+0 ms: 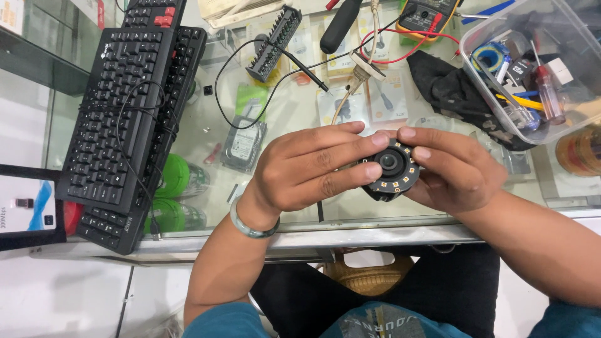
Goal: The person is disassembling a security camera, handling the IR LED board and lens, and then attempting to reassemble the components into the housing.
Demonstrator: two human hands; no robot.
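Observation:
I hold a small round black camera module (393,169) with a central lens and a ring of small amber squares around it. My left hand (307,166), with a pale green bangle on the wrist, grips it from the left, fingertips on the ring. My right hand (454,169) cups it from the right, thumb and fingers on its rim. Both hands hover over the front part of a glass counter (288,125). The module's back is hidden by my fingers.
Two stacked black keyboards (134,106) with a wound cable lie at left. A black bit holder (273,42), probe leads, a multimeter (427,14) and a black cloth (451,84) sit behind. A clear plastic box (532,69) of tools stands at right. A tape roll (579,150) lies at the far right.

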